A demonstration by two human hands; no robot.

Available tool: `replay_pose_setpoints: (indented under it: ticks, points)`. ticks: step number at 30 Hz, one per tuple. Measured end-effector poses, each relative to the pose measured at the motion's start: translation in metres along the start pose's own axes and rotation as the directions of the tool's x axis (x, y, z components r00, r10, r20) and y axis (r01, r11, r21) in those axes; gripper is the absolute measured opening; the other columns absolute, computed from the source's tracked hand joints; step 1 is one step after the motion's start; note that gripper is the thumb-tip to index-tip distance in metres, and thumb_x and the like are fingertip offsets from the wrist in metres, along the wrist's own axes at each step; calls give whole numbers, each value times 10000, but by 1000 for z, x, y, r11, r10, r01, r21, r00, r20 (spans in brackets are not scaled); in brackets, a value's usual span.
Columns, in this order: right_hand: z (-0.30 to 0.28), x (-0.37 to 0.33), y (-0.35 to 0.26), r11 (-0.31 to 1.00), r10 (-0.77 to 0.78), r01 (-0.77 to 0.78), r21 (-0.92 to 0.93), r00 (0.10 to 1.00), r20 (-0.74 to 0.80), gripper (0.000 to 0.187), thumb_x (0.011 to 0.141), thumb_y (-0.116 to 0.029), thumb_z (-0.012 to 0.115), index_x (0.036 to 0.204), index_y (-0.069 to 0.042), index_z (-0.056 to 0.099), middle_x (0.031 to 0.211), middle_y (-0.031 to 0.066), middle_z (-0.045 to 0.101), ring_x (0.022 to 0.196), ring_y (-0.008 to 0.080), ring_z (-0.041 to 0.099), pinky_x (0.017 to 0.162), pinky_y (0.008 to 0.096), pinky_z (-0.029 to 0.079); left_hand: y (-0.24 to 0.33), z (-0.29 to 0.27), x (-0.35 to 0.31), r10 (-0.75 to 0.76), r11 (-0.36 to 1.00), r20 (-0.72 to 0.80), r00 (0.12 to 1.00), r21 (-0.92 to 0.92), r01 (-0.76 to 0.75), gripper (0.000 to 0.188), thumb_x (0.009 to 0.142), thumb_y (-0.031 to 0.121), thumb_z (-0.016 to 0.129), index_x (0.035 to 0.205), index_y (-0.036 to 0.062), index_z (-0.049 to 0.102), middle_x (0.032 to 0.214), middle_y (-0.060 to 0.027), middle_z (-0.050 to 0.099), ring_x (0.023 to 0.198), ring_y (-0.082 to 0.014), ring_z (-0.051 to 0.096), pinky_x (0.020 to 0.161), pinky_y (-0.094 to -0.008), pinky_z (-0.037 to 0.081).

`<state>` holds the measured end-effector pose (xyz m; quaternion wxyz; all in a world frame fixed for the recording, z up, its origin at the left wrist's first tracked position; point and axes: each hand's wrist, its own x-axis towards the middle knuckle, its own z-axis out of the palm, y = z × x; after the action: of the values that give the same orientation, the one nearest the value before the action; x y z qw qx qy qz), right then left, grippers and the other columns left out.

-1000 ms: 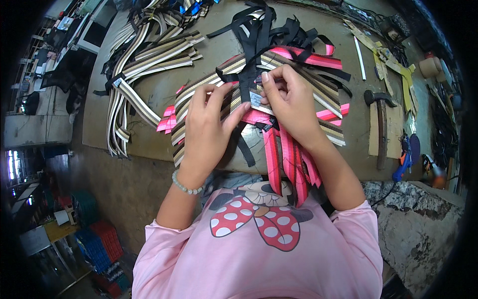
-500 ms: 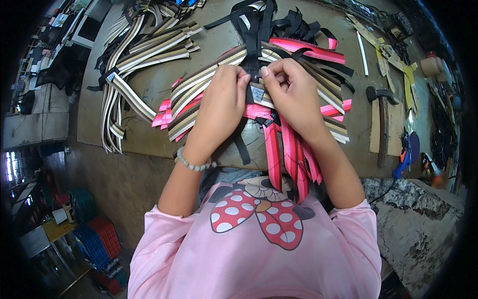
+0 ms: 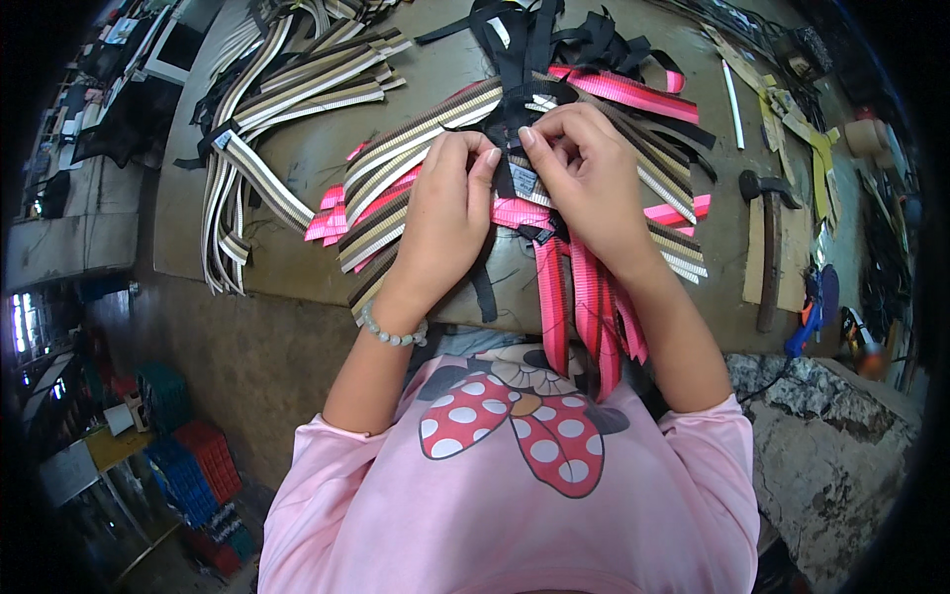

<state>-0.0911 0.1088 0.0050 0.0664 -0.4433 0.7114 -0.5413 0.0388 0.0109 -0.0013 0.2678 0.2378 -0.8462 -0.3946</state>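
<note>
My left hand [image 3: 453,203] is closed in a pinch, thumb and forefinger at the left edge of a black webbing strap [image 3: 509,134]. Facing it across a small gap, my right hand [image 3: 589,173] pinches at the strap's right side; its curled fingers hide the exact grip. Below the fingertips a small pale label [image 3: 524,181] shows on the strap. Underneath fans a bundle of brown, beige and white striped straps [image 3: 416,139], mixed with pink and red ones [image 3: 633,96]. Several pink striped strap ends [image 3: 591,307] hang over the table's near edge.
Another bundle of striped straps [image 3: 262,183] lies on the table [image 3: 287,267] at left. A hammer [image 3: 768,247] rests on cardboard at right, near a white stick [image 3: 733,104] and a blue-handled tool [image 3: 807,327]. Black straps [image 3: 604,49] are heaped at the back. Crates [image 3: 203,460] stand lower left.
The view has shifted slightly. Both hands stay at the black strap, their fingertips marginally further apart, the right thumb now a little higher beside it.
</note>
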Motion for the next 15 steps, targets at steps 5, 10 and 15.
replay_pose_setpoints:
  ticks: [5,10,15]
  points:
    - [1,-2,0,999,-40,40,1,998,54,138,846,-120,698,872,12,664,825,90,574,572,157,525,559,297,442,-6,5,-3,110,993,-52,993,58,-107,161,1002,138,506,987,-21,525,806,-87,546,646,-143,525,610,-291,451]
    - [0,0,4,1000,2,-2,27,1000,0,178,886,-157,676,889,18,647,805,66,578,571,120,537,541,265,438,-19,5,-14,-128,962,-183,975,-262,77,214,1044,228,429,1064,20,473,832,-62,538,718,-122,524,670,-271,457]
    - [-4,-1,2,922,272,-273,274,961,42,235,955,-226,619,963,8,607,706,10,577,550,42,538,468,188,417,-7,-67,-4,-433,859,-557,708,-492,138,186,1048,229,369,1020,58,437,813,-38,489,688,-93,470,635,-233,427]
